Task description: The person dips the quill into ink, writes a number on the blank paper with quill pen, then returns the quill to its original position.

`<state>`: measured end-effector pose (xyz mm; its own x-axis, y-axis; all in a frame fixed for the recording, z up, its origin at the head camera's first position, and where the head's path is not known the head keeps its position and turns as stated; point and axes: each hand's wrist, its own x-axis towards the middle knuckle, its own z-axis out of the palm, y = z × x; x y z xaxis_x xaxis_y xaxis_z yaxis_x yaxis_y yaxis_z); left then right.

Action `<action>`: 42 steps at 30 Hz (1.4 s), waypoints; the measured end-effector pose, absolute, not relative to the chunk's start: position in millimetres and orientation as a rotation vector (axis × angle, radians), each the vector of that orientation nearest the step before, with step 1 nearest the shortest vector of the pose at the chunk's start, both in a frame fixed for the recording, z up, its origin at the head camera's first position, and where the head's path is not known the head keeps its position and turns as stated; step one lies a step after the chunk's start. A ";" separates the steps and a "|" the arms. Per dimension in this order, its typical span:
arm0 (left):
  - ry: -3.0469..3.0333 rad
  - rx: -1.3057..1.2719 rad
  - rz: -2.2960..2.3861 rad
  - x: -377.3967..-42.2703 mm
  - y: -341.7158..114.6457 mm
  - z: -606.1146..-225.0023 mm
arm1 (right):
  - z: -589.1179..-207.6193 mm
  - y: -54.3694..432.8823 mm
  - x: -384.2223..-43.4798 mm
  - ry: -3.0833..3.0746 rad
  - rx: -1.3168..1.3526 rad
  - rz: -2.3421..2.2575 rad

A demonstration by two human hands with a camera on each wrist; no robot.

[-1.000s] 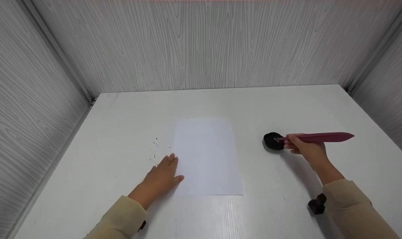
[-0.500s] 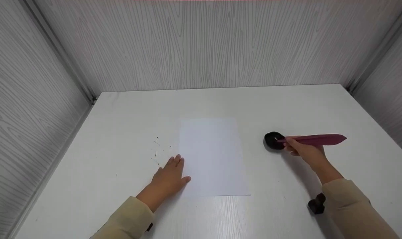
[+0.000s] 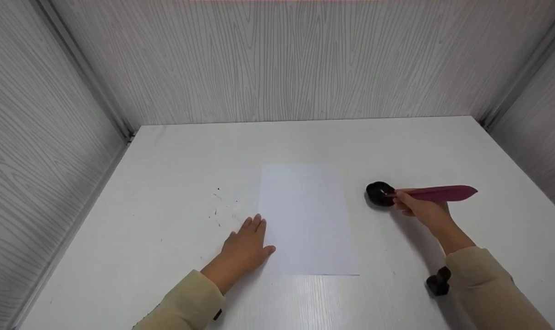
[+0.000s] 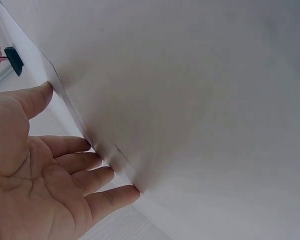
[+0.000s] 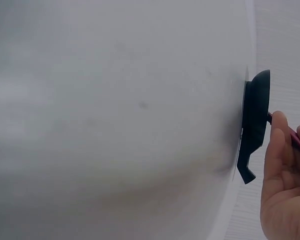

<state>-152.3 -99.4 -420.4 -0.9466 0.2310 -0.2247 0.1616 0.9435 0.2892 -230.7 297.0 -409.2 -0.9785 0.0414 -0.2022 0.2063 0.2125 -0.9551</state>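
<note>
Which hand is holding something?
The right hand, pinching the maroon quill at the black dish; the empty left hand rests at the edge of the white paper.

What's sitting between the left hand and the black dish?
In the head view, the white paper lies between the left hand and the black dish, followed by a bare strip of tabletop up to the dish.
</note>
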 end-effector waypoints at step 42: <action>2.875 0.316 0.334 -153.5 -90.7 -422.9 | -384.8 217.9 -259.7 2.289 0.116 -1.995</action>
<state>-153.5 -90.7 -422.9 -0.9504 0.2377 -0.2006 0.1855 0.9508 0.2480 -259.7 217.9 -384.8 -0.9918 -0.0105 -0.1275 0.1249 0.1374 -0.9826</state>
